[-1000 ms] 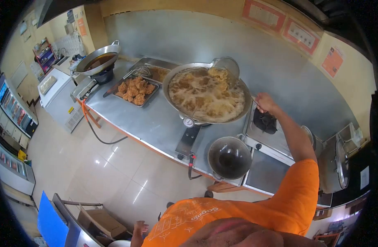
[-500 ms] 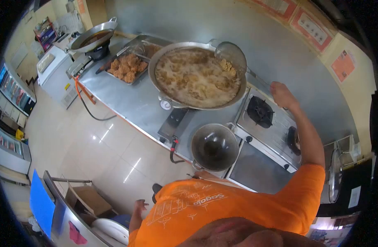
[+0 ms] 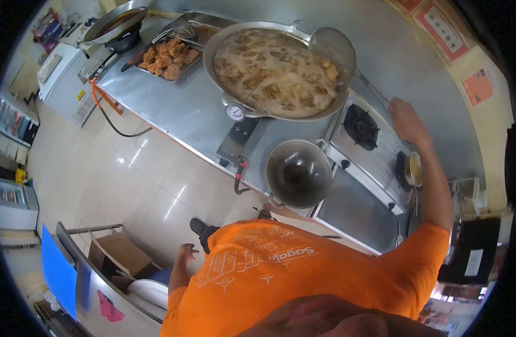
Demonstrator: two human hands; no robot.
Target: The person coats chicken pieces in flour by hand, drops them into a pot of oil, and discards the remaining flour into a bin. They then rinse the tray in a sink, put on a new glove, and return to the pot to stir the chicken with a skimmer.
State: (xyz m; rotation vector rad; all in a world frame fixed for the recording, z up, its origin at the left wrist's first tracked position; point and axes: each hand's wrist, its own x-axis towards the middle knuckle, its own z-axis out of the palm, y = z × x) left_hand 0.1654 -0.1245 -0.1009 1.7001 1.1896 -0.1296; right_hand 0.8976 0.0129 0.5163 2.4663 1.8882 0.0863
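My right hand (image 3: 407, 119) is closed around the long handle of a round mesh strainer (image 3: 332, 44), whose basket leans over the far right rim of a large wok (image 3: 209, 62). Bubbling oil (image 3: 263, 70) fills this wok, with browned pieces frying under pale foam. One golden fried piece (image 3: 329, 69) shows at the lower edge of the mesh. A dial thermometer (image 3: 235, 112) is fixed to the wok's near side. Down by my hip, my left hand (image 3: 186, 251) hangs over the floor with fingers apart, holding nothing.
Fried chicken pieces (image 3: 169, 58) fill a metal tray left of the wok, with a wire whisk (image 3: 180, 32) behind. A smaller dark wok (image 3: 298, 174) stands nearer me. Right of it is a gas stove (image 3: 376, 163). Another wok (image 3: 114, 22) sits at the far left.
The view has shifted, so the counter sits higher in the picture. The strainer and my right hand have moved slightly right and nearer relative to the large wok. My left hand still hangs free.
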